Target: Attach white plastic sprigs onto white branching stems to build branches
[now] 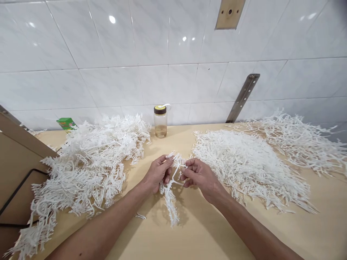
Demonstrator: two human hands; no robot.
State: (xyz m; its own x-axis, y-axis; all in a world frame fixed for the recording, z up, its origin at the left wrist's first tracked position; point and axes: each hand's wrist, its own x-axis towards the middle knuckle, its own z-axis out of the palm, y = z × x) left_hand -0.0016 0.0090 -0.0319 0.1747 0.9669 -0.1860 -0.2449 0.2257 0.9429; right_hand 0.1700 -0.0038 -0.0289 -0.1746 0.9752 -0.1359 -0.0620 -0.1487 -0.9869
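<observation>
A white branching plastic piece is between my two hands over the middle of the table, its feathery lower end hanging toward me. My left hand is closed on its left side, thumb against the upper sprigs. On the right, my right hand pinches a side twig of the same piece, fingers bent. To the left lies a big tangled heap of white branches. A flatter pile of white sprigs lies beside my right hand. Some fingertips are partly hidden by the twigs.
A lidded bottle with liquid stands near the tiled wall. Sparser white branches spread at the far right. A green box sits behind the left heap. A cardboard box is at the left edge; a metal bracket leans behind.
</observation>
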